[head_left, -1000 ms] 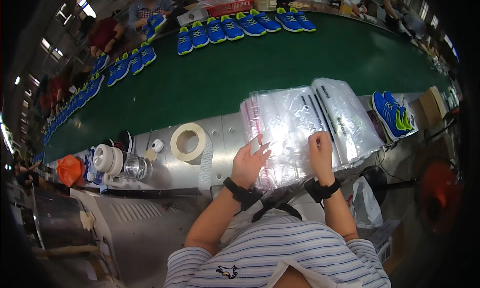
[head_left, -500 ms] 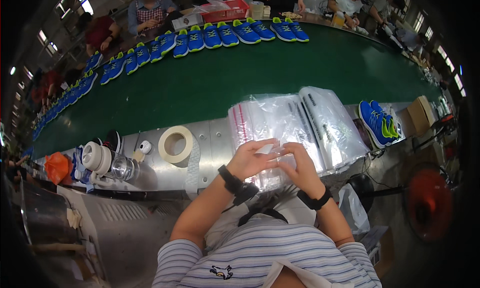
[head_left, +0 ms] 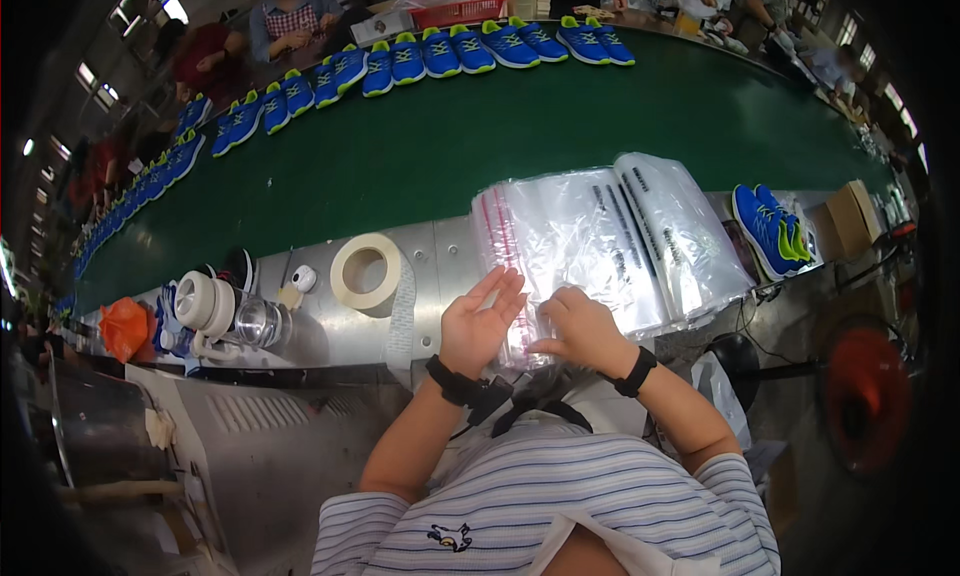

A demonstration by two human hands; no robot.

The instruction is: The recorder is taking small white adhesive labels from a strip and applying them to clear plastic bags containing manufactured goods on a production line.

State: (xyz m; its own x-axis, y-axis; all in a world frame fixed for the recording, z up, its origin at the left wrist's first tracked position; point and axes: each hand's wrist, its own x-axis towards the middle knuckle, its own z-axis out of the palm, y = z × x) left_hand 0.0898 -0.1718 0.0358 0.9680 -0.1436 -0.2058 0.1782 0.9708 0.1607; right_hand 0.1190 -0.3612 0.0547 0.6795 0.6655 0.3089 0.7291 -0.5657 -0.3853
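My left hand (head_left: 483, 321) is turned palm up with its fingers stretched out. Nothing shows in it, and it hovers at the left front of a stack of clear plastic bags (head_left: 575, 231) with a pink-red stripe down one side. Over the front of the same stack is my right hand (head_left: 588, 334), back up. Its fingers are bent and its thumb stands apart from them; whether the fingertips touch the plastic is hard to see. A second pile of clear bags (head_left: 685, 236) with dark print lies folded over on the right.
A roll of pale tape (head_left: 345, 273) lies on the metal ledge (head_left: 435, 261), its strip hanging over the front edge. Left are a clear bottle (head_left: 255, 321) and an orange bag (head_left: 125, 328). Blue shoes (head_left: 765, 234) stand right; more line the green belt (head_left: 400, 166), with people beyond.
My hands were close together with a small white piece at the left fingers. Now they are apart, the left palm turned up, the right lower over the bags; the white piece no longer shows.
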